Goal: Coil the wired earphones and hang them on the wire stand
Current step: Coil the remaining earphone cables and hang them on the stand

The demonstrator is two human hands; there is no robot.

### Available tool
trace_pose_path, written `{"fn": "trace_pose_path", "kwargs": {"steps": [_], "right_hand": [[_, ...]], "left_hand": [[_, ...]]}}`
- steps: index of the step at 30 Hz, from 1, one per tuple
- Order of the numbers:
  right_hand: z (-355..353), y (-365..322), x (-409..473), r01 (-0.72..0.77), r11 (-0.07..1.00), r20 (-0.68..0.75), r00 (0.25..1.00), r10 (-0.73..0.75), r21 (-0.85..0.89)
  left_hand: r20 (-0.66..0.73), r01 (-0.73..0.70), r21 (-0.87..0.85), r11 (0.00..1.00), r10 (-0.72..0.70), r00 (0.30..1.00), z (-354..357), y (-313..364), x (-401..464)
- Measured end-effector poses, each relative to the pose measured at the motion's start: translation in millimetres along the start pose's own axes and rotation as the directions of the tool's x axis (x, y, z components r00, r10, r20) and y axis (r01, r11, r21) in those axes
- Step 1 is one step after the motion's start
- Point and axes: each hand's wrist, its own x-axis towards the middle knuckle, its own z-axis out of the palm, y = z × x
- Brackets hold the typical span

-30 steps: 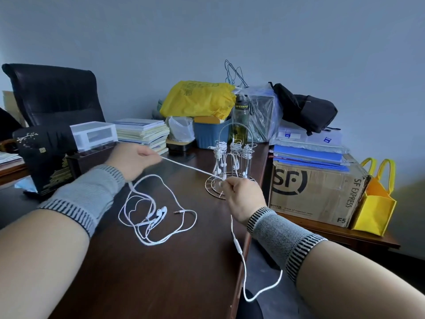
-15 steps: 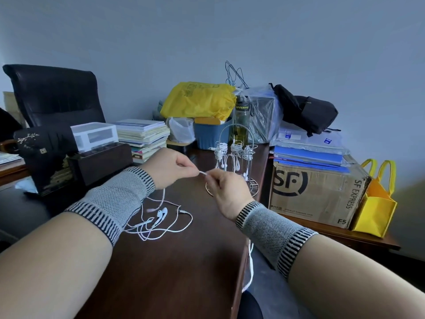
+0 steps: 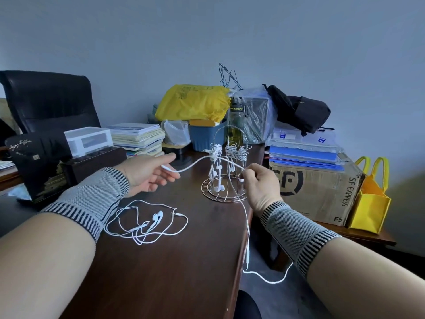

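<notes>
i've got the earphone cable [image 3: 197,162] strung between my left hand [image 3: 147,173], fingers loose, and right hand [image 3: 258,184], pinching it, beside the wire stand [image 3: 226,171]. its tail dangles off the surface [image 3: 174,272]; it could snag hung earphones.
</notes>
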Motion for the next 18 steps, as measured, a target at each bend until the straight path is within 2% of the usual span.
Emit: {"fn": "trace_pose_path", "kwargs": {"steps": [2, 5, 7, 10, 14, 18], "right_hand": [[-4.9, -0.1, 2.4, -0.009, 0.998, -0.042, 0.999, 0.011, 0.055], [-11.2, -3.4, 6.7, 0.004, 0.994, -0.112, 0.994, 0.009, 0.108], [-16.2, -4.8, 8.2, 0.005, 0.99, -0.134, 0.991, 0.014, 0.14], [-23.0, 0.9, 11.2, -0.015, 0.981, -0.129, 0.991, 0.041, 0.193], [-31.0, 12.9, 13.6, -0.025, 0.98, -0.099, 0.994, 0.045, 0.2], [-42.1, 27.0, 21.3, -0.055, 0.987, -0.085, 0.994, 0.068, 0.151]], "left_hand": [[-0.01, 0.022, 0.059, 0.998, -0.021, 1.0, 12.9, 2.2, 4.8], [-0.129, -0.061, 0.055, 0.997, 0.068, 0.989, 35.6, 3.5, 19.3], [-0.168, -0.133, 0.183, 0.974, 0.164, 0.972, 50.7, 3.7, 29.5], [-0.121, -0.181, 0.365, 0.913, 0.239, 0.963, 73.0, 6.8, 41.1], [-0.181, -0.213, 0.335, 0.918, 0.284, 0.942, 91.8, 12.3, 54.9], [-0.143, -0.21, 0.315, 0.926, 0.265, 0.953, 102.0, 12.8, 67.7]]}}
